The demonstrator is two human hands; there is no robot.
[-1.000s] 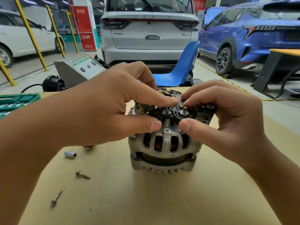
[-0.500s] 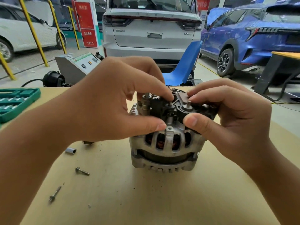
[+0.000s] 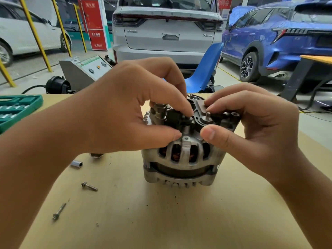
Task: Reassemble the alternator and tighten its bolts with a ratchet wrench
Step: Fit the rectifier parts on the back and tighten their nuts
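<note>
While both hands [image 3: 251, 126] pinch the alternator [image 3: 181, 155], the car [image 3: 167, 27] reads "X6".

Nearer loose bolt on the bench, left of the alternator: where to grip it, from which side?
Grip the nearer bolt at mid-shank, coming straight down from above, fingers either side. It lies flat on the table, head toward the viewer, thin shank angled up and right, with bare surface around it. The flanged head is less handy for a pinch.

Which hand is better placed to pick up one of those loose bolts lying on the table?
Probably the left hand. Both bolts lie on the table on its side of the alternator. The right hand would have to cross over.
</note>
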